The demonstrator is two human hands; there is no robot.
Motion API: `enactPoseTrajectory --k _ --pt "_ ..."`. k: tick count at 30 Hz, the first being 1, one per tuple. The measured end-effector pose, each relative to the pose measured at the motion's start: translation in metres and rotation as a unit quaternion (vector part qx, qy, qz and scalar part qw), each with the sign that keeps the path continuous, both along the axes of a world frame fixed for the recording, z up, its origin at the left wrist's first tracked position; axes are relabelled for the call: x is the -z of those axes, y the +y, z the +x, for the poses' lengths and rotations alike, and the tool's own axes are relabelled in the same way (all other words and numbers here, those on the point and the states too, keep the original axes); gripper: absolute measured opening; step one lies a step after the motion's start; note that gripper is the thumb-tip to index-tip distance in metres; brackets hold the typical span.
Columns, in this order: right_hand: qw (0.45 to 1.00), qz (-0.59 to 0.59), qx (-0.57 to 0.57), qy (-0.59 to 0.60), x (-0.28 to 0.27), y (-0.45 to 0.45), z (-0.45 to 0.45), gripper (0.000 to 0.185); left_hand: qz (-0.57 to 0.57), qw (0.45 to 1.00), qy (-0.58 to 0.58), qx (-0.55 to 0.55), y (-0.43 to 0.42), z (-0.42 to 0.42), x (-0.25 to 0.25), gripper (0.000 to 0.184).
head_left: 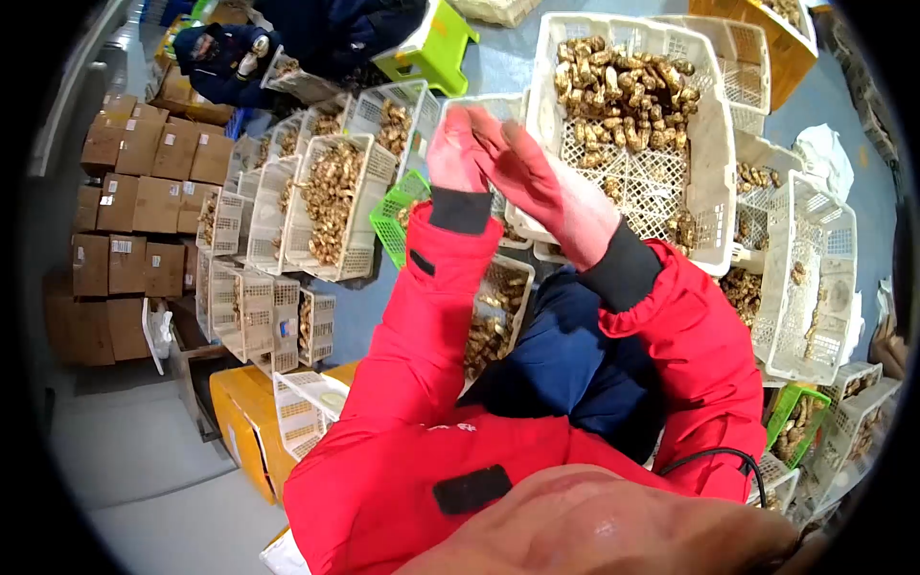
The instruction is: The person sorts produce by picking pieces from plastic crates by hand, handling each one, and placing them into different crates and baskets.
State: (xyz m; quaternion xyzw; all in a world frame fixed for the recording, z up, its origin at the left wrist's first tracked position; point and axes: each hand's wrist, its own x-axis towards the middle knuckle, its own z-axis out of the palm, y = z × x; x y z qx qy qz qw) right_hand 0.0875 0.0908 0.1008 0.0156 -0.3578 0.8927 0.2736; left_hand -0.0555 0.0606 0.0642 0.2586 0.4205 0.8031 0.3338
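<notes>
My left hand (454,151), in a pale pink glove, is raised with its fingers stretched out and holds nothing visible. Beside it, my right hand (565,192) wears a matching glove; its extended fingers reach across to the left hand, and the two overlap in view. Whether the palms touch is unclear. Just right of them lies a large white crate (711,182) with brown-and-cream mushroom-like pieces (628,91), mostly in its upper part. Another white crate (364,206), filled with similar pieces (331,196), is to the left of my hands.
A green basket (388,222) sits below my left hand. Stacked cartons (139,201) stand at the left. Another person (225,62) is at the upper left, near a green stool (431,48). More white crates (805,278) line the right side.
</notes>
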Motion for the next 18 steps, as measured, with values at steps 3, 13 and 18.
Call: enactPoseTrajectory --k 3,13,18 --pt "0.995 -0.033 -0.019 -0.089 0.022 0.042 0.028 0.049 0.002 1.000 -0.003 0.004 0.039 -0.046 0.016 0.022" --pt "0.946 -0.134 0.025 -0.293 0.032 0.082 0.021 0.040 -0.069 0.974 -0.103 0.190 0.032 0.029 -0.027 0.038" --pt "0.951 -0.175 -0.012 -0.255 0.025 0.071 0.041 0.030 -0.040 0.860 -0.489 0.143 0.012 0.082 -0.107 0.020"
